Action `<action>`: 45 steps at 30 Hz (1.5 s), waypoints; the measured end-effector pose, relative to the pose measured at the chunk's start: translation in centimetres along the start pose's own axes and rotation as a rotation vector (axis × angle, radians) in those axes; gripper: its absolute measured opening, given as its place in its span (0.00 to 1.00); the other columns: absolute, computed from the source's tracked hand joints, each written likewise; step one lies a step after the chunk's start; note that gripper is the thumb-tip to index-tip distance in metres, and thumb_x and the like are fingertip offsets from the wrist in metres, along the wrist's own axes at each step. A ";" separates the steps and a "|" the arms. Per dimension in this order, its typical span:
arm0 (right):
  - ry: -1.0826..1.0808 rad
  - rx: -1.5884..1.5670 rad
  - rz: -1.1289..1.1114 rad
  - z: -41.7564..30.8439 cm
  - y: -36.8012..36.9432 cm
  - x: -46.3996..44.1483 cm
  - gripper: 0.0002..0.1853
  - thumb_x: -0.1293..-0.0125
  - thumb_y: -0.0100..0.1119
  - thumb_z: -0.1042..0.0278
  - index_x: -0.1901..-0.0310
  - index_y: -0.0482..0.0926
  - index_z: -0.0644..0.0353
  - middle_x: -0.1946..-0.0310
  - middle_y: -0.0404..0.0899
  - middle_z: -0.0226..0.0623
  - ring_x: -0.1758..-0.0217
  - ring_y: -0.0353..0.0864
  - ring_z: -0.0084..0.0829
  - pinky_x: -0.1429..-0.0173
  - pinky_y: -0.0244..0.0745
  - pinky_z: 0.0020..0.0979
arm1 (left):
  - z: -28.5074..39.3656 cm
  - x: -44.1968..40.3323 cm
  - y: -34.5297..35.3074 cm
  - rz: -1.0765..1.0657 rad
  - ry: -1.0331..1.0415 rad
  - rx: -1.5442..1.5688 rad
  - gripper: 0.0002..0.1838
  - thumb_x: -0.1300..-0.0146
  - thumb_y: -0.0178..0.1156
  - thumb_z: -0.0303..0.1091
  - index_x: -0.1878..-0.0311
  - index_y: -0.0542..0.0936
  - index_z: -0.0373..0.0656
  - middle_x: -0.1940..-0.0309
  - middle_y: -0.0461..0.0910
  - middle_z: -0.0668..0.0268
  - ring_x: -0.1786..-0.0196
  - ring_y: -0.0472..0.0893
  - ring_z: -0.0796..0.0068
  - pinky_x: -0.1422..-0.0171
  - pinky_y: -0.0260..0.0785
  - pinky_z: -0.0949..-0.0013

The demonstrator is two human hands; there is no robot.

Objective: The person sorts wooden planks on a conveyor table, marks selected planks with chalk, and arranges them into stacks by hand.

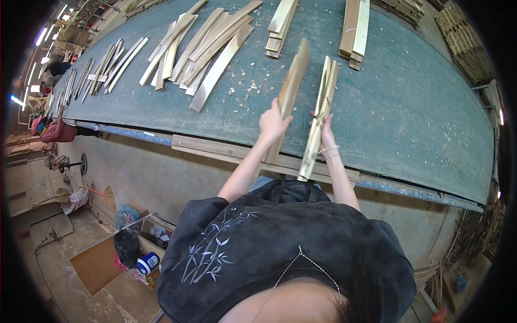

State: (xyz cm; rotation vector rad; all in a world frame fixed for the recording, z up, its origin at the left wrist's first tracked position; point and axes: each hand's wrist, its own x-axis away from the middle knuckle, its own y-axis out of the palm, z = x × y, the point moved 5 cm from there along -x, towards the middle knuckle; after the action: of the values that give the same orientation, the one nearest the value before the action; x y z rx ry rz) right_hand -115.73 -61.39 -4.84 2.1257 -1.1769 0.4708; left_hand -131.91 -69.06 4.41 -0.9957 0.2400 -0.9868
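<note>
A left hand (274,123), fingers closed, grips a flat brown wooden strip (290,86) over a long green worktable (401,118) — while the right hand (326,134), partly curled, holds a narrow bundle of pale wooden strips (319,118) near the table's near edge.

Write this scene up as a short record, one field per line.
Surface: long green worktable, scattered with wood chips
Left hand: grip closed on a wooden board, blurred; hand above the table's near side
Right hand: grip closed on narrow wood strips; hand wears bracelets
Held pieces: side by side, a gap between them
Left of hands: loose, fanned-out boards
Beyond hands: two neater stacks, one farther right
Background: person in pink at the table's far left
</note>
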 end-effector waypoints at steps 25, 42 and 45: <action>-0.290 0.340 0.229 -4.6 6.1 -1.5 0.34 0.42 0.44 0.41 0.53 0.65 0.72 0.63 0.74 0.45 0.60 0.75 0.32 0.58 0.70 0.29 | 1.7 0.1 5.0 -0.530 -0.106 1.271 0.32 0.40 0.46 0.47 0.40 0.53 0.34 0.52 0.68 0.55 0.52 0.71 0.72 0.50 0.66 0.69; -0.315 0.706 0.526 -2.3 3.5 -2.2 0.39 0.47 0.50 0.38 0.48 0.62 0.70 0.53 0.69 0.50 0.52 0.69 0.34 0.48 0.62 0.33 | -21.6 -4.0 -11.3 0.385 0.030 -0.405 0.21 0.47 0.53 0.43 0.55 0.68 0.38 0.67 0.72 0.53 0.61 0.72 0.57 0.59 0.65 0.59; -0.198 1.479 0.943 -6.2 9.7 2.8 0.36 0.46 0.49 0.40 0.48 0.63 0.66 0.54 0.68 0.50 0.53 0.68 0.37 0.49 0.62 0.36 | -20.4 -1.7 -9.4 -0.438 -0.182 0.911 0.26 0.37 0.37 0.51 0.55 0.69 0.35 0.65 0.76 0.53 0.64 0.77 0.61 0.62 0.70 0.61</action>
State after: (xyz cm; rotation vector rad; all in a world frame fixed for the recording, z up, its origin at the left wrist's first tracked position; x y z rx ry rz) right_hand -122.41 -62.52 4.82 2.4901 -2.3774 2.0985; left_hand -150.18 -81.45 0.08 -0.2822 -0.5702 -1.2158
